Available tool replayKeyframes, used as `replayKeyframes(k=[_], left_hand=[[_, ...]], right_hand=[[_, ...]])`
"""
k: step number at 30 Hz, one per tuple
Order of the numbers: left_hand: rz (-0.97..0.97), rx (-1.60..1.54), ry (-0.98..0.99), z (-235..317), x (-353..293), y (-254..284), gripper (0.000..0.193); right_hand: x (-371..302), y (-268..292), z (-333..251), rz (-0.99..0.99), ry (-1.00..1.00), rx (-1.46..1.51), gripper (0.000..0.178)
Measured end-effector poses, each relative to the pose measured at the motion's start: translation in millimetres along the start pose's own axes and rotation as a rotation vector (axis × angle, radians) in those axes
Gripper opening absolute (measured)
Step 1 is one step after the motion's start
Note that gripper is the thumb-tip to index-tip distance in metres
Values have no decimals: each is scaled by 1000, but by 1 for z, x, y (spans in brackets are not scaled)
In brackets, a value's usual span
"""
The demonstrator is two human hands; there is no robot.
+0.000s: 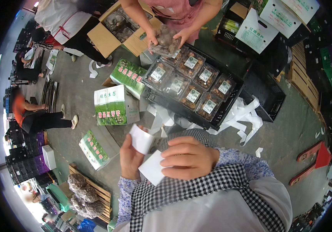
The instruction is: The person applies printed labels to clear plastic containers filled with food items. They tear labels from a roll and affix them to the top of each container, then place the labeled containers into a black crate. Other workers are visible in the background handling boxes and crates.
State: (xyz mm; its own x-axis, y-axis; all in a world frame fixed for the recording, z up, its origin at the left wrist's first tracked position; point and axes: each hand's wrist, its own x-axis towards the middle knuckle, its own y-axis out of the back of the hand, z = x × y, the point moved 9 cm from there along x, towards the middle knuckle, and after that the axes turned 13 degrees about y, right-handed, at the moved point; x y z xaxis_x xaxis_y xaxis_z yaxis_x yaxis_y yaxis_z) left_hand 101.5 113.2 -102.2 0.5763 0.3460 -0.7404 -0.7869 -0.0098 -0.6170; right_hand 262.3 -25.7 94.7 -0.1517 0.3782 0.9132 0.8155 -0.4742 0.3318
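Note:
My left hand [129,159] is closed round a roll of white labels [140,139] in front of my checked apron. A white label piece [152,168] hangs below the roll, and the fingers of my right hand [185,157] are pressed over its edge; the fingertips are partly hidden. Beyond my hands stands a black crate [162,101] with several clear plastic boxes [192,96] of brown produce. Most of their lids bear a white label. Across the crate, a co-worker holds another clear box [166,41] of brown produce in both hands.
An open cardboard box [104,40] of brown produce stands at the far left of the crate. Green-and-white cartons [111,109] lie to the left. Loose white backing strips [247,118] litter the floor. A red pallet jack [311,162] is at right, bagged produce [84,193] lower left.

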Motion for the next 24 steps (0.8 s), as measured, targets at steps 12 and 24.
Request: replayKeyframes(k=[12, 24], left_hand=[[124, 70, 24, 3, 51, 22, 44], [284, 142, 207, -21, 99, 74, 43]], right_hand=[[-268, -34, 96, 747, -1408, 364, 23], [-394, -11, 119, 948, -1555, 22, 18]])
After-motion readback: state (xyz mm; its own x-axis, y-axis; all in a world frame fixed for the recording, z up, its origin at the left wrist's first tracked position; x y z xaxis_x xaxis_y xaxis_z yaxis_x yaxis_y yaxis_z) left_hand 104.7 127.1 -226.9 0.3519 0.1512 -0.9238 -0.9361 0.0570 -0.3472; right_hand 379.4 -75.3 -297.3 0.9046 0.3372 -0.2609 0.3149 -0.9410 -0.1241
